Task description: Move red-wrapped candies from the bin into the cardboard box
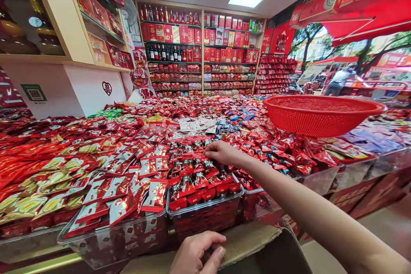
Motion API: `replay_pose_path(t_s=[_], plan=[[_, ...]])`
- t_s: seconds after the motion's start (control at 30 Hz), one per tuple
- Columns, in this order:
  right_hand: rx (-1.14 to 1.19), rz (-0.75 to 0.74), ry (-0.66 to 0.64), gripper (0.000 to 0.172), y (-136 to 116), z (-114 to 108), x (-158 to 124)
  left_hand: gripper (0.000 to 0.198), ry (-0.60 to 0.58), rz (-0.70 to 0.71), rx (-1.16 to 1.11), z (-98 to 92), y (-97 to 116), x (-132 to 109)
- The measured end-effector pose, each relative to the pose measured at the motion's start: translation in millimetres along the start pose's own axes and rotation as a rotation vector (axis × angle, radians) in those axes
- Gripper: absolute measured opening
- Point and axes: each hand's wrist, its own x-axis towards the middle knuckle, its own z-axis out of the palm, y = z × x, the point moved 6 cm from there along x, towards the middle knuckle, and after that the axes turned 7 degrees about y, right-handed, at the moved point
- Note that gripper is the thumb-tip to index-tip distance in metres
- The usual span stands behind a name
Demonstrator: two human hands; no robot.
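My right hand (221, 153) reaches out over a clear plastic bin (205, 214) of small red-and-black wrapped packets (195, 180). Its fingers are pinched together at the far rows; whether a packet is between the fingertips cannot be made out. Low in front, my left hand (197, 252) is curled, thumb toward the fingers, beside the flap of an open cardboard box (250, 244). What it holds, if anything, is hidden. Left of the bin lie red-and-white packets (117, 188) in another clear bin.
A red plastic basket (321, 115) rests on the packets at the right. Heaps of wrapped sweets spread across the display. Shelves of bottles and red boxes (202, 38) line the back wall. A white cabinet base (93, 87) stands left. A person (342, 79) is outside.
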Motion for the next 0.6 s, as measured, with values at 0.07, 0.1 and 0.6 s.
replay_pose_path(t_s=[0.07,0.1,0.6], plan=[[-0.013,0.005,0.017,0.016,-0.9,-0.6,0.3,0.021,-0.007,-0.004,0.006,0.2,-0.7,0.7],[-0.02,0.007,0.027,0.016,-1.1,-0.7,0.3,0.022,-0.01,-0.004,0.009,0.3,-0.9,1.0],[-0.05,-0.025,0.134,0.007,1.6,-1.3,-8.2,0.02,0.037,-0.047,-0.038,-3.3,6.3,0.2]])
